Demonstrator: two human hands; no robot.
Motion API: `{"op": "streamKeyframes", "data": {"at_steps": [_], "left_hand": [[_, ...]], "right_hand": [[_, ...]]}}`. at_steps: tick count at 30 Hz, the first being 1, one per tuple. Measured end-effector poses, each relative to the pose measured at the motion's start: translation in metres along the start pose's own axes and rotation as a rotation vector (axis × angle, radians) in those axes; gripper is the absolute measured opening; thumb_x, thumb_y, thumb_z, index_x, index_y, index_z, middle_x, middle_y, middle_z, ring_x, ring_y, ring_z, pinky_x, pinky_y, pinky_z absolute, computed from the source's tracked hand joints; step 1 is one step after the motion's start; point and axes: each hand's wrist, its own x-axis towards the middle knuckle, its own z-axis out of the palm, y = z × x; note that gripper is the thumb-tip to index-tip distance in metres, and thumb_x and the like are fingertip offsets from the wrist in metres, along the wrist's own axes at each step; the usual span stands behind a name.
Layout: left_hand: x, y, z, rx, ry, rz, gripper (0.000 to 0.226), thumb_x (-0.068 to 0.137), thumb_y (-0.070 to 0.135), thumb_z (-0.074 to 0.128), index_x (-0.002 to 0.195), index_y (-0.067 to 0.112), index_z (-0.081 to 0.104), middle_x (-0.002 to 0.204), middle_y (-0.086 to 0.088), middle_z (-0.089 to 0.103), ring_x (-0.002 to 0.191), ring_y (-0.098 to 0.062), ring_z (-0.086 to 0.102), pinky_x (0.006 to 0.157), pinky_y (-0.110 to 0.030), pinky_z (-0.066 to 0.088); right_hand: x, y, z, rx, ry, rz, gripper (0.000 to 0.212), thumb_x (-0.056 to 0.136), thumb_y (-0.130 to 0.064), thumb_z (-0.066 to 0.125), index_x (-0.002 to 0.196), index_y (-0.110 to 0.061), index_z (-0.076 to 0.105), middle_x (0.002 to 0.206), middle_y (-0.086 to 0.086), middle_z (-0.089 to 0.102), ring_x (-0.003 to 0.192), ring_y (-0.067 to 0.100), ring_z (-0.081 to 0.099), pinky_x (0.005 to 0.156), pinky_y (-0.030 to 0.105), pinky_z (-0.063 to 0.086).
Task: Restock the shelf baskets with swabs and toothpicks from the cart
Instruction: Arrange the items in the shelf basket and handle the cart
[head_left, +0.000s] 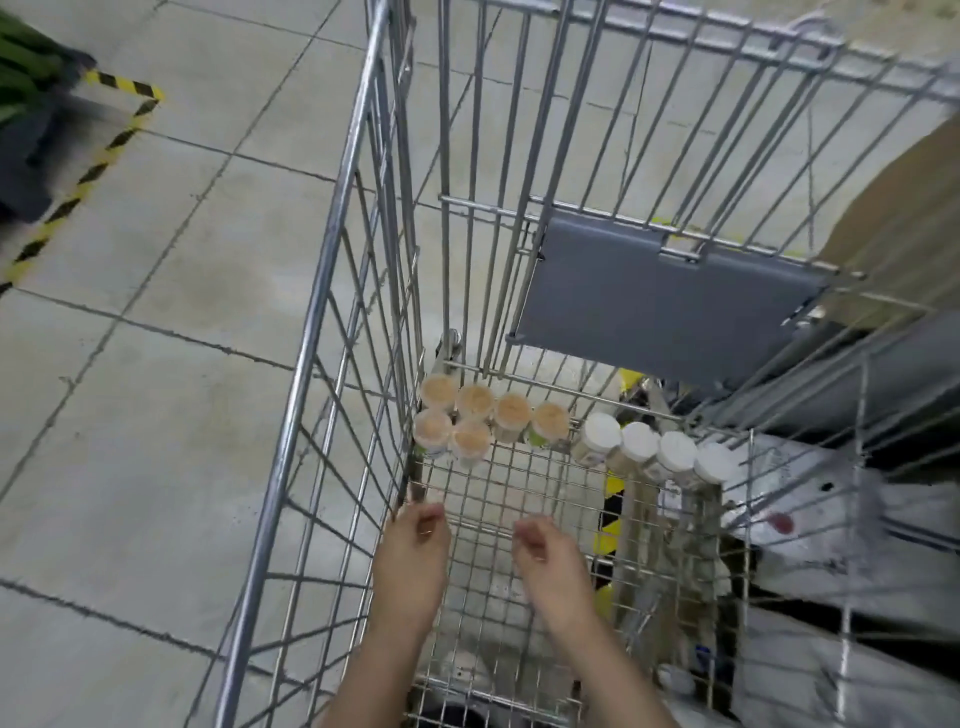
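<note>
Beyond both empty hands (410, 561) stand toothpick jars (472, 421) in the cart (291, 415).

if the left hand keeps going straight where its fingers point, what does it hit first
Most likely the tan-topped jars clustered at the cart's far left corner; bare wire floor lies between. Depth is hard to judge.

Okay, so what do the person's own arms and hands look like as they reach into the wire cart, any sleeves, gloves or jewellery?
Both forearms are bare, with no sleeves in view. The left hand and right hand wear no gloves. No watch or bracelet shows; blur hides any ring.
</note>
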Motion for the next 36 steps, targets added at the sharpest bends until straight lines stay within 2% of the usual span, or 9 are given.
{"op": "streamKeyframes", "data": {"at_steps": [4,7,10,15,18,25,28,31,36], "left_hand": [[-0.045,0.001,-0.017,0.165,-0.159,0.066,0.022,0.095,0.011,0.052,0.115,0.013,0.062,0.110,0.007,0.058,0.093,-0.004,0.053,0.082,-0.013,0.038],[-0.089,0.002,-0.034,0.342,-0.291,0.165,0.029,0.098,0.018,0.048,0.126,0.015,0.056,0.112,0.012,0.055,0.096,0.000,0.050,0.091,-0.015,0.039],[-0.136,-0.003,-0.061,0.557,-0.446,0.320,0.032,0.099,0.022,0.044,0.129,0.017,0.053,0.108,0.010,0.059,0.088,0.000,0.055,0.082,-0.013,0.044],[-0.205,-0.020,-0.123,0.757,-0.594,0.532,0.031,0.097,0.024,0.044,0.124,0.015,0.057,0.124,-0.001,0.061,0.106,-0.014,0.059,0.089,-0.024,0.046],[-0.235,-0.034,-0.167,0.699,-0.669,0.548,0.032,0.094,0.020,0.052,0.124,0.015,0.059,0.121,-0.001,0.061,0.114,-0.016,0.057,0.093,-0.024,0.044],[-0.303,-0.049,-0.262,0.554,-0.742,0.523,0.016,0.092,0.010,0.057,0.103,0.021,0.063,0.103,0.003,0.067,0.095,-0.006,0.062,0.088,-0.019,0.046],[-0.323,-0.056,-0.295,0.564,-0.770,0.529,0.015,0.092,0.010,0.057,0.100,0.021,0.062,0.097,0.006,0.067,0.079,0.010,0.059,0.071,-0.004,0.042],[-0.338,-0.062,-0.320,0.539,-0.750,0.560,0.021,0.091,0.009,0.059,0.088,0.030,0.064,0.087,0.014,0.069,0.075,0.011,0.059,0.067,-0.002,0.040],[-0.362,-0.073,-0.342,0.539,-0.746,0.561,0.027,0.091,0.005,0.058,0.083,0.031,0.062,0.092,0.007,0.068,0.092,-0.013,0.062,0.078,-0.017,0.043]], "right_hand": [[-0.049,0.012,-0.017,-0.041,-0.006,0.015,0.027,0.090,-0.004,0.060,0.079,-0.028,0.056,0.081,-0.010,0.063,0.073,-0.004,0.060,0.074,0.016,0.047],[-0.097,0.012,-0.027,-0.076,0.018,0.020,0.024,0.090,-0.007,0.060,0.080,-0.029,0.057,0.081,-0.009,0.065,0.074,-0.003,0.062,0.080,0.021,0.050],[-0.157,0.000,-0.031,-0.048,0.035,0.022,0.031,0.092,-0.003,0.056,0.087,-0.033,0.057,0.089,-0.016,0.062,0.080,-0.011,0.059,0.088,0.015,0.045],[-0.274,-0.021,-0.019,-0.023,0.133,0.014,0.019,0.093,-0.009,0.056,0.111,-0.013,0.062,0.101,-0.005,0.062,0.100,0.013,0.059,0.086,0.018,0.042],[-0.350,-0.029,-0.001,-0.002,0.192,-0.021,0.016,0.093,-0.009,0.056,0.104,-0.018,0.062,0.096,-0.004,0.064,0.096,0.011,0.060,0.080,0.019,0.043],[-0.497,-0.019,0.059,0.055,0.284,0.030,0.020,0.091,-0.015,0.058,0.105,-0.029,0.061,0.101,-0.014,0.063,0.097,0.001,0.058,0.087,0.014,0.043],[-0.543,-0.019,0.078,0.117,0.311,0.021,0.020,0.093,-0.014,0.057,0.101,-0.032,0.059,0.103,-0.012,0.062,0.095,-0.009,0.054,0.085,0.008,0.040],[-0.579,-0.016,0.092,0.166,0.331,0.034,0.018,0.095,-0.017,0.056,0.104,-0.032,0.057,0.107,-0.013,0.061,0.097,-0.011,0.053,0.082,0.001,0.038],[-0.633,-0.003,0.102,0.270,0.432,0.051,0.017,0.095,-0.017,0.056,0.107,-0.027,0.060,0.105,-0.018,0.060,0.102,-0.006,0.055,0.083,0.008,0.045]]}}
